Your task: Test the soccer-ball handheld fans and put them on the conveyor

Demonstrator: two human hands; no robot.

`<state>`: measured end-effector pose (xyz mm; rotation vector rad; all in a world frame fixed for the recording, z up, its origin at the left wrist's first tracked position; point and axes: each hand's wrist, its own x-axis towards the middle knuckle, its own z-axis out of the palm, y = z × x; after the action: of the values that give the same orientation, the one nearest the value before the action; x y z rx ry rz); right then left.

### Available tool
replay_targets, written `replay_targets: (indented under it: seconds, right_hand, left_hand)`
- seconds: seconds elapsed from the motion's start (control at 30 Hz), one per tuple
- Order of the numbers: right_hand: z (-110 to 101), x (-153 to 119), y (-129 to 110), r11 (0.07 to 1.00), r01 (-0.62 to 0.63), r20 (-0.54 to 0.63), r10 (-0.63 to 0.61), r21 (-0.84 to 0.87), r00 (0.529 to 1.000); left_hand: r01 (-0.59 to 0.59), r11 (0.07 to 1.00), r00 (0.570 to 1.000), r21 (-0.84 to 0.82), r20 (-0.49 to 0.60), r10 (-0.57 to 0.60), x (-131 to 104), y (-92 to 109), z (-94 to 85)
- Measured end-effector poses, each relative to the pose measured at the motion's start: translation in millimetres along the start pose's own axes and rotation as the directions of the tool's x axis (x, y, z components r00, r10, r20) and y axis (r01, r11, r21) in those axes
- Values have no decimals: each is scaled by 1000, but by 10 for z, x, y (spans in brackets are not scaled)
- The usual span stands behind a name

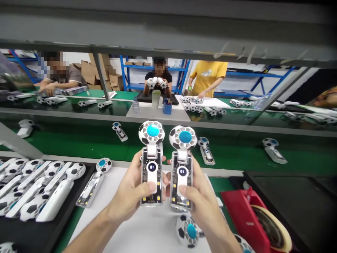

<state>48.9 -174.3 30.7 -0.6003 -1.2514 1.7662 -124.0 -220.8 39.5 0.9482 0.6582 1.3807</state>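
Note:
Two handheld fans with soccer-ball heads and clear bodies are held upright side by side in front of me. My left hand (131,189) is wrapped round the left handheld fan (152,154), its thumb on the lower front. Round the right handheld fan (182,158) my right hand (200,196) is closed in the same way. Both round displays are lit and read 01. Below my right hand another soccer-ball fan (187,230) lies on the white sheet (126,232), partly hidden by the hand and wrist.
A black tray (39,235) at left holds several fans, with one fan (93,182) leaning by its edge. At right stands a red tape dispenser (247,218) beside a black tray (297,200). Several fans lie on the green belt (147,151). Co-workers sit or stand across.

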Motion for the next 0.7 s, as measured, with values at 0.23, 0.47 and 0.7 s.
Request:
replay_targets:
  seconds: [0.23,0.47,0.7]
  right_hand:
    - [8,-24,-69,999,-20,-53,18,-49,998]
    - [-45,-14,1,1000,-23,-49,23,-16,999]
    - [-90,-3,26,999,-3,-34,2,-36,999]
  left_hand:
    - [27,999,999,29,-47,-25,3,23,-38]
    - [49,999,998,12,-39,-48,-10,-16,-34]
    - [70,995,998,-77,-5,-70,28,-47,-25]
